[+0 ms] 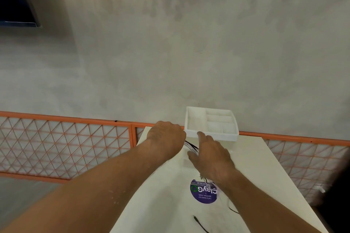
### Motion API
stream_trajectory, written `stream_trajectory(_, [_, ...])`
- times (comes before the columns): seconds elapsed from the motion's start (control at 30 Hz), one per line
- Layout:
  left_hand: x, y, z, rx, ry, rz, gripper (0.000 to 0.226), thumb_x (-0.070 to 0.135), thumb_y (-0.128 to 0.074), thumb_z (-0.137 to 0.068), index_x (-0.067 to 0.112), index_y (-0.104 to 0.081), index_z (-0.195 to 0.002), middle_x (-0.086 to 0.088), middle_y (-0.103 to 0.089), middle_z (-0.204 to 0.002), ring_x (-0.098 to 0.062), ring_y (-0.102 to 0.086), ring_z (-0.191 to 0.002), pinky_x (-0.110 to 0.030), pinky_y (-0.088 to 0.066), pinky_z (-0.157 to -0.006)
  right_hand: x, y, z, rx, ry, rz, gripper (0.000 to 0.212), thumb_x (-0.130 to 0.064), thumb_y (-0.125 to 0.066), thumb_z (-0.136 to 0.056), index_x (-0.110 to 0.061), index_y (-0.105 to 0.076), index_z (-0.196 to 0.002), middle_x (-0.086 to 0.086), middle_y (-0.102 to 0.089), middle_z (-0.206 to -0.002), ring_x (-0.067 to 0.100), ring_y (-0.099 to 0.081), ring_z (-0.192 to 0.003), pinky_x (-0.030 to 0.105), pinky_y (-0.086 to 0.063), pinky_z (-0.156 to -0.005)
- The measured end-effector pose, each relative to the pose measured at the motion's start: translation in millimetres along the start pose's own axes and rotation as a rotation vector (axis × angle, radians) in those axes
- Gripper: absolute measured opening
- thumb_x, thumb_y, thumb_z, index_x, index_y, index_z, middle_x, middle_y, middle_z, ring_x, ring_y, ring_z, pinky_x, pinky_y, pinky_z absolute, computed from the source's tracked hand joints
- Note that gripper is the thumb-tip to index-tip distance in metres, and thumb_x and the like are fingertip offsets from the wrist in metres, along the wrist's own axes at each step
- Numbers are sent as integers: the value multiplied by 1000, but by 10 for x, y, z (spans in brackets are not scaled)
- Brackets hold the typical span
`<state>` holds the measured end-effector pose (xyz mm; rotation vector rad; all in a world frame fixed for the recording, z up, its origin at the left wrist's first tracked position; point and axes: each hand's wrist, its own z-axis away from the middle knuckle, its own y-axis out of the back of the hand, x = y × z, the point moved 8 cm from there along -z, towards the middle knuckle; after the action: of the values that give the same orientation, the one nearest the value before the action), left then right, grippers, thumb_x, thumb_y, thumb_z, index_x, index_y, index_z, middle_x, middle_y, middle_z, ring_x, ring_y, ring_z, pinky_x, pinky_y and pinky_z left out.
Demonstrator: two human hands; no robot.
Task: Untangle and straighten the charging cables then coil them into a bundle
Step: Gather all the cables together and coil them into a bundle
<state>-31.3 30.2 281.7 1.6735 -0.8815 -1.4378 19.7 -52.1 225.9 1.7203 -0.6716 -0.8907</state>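
A grey concrete wall (189,43) fills the upper picture. An orange metal lattice railing (66,145) runs along its foot from 9 o'clock to 3 o'clock. The white desk (255,166) reaches from the lower edge up to the railing.

At 12 o'clock on the desk, against the wall, stands a white plastic divided tray (211,125). It has one long compartment on the left and smaller ones stacked on the right, and they show only their white floors.

The left hand (165,136) lies at 9 o'clock from the tray's near wall, its fingers clenched under the palm. The black and white charging cables (191,147) come out of its right side. The right hand (210,155) is just beside it at 4 o'clock, with the index finger straight and its tip at the tray's near wall. Its other fingers are hidden, so I cannot tell whether they grasp the strands.

The short bunch between the hands runs from 10 o'clock to 4 o'clock and passes beneath the right palm. From there the strands cross a round purple sticker with white lettering (203,192). A loose black end lies towards 6 o'clock, pointing to 11 o'clock.
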Motion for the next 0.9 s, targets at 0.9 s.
stream_trajectory(0.9, [-141,-69,-66,135,95,125,18,21,-39,-100,18,-56,-99,-2,-61,-93,-21,-45,-66,-29,-28,-53,95,212,-234,-53,-26,-241,24,-14,-37,-93,-12,-56,-106,9,-63,-102,28,-58,-90,36,-49,-76])
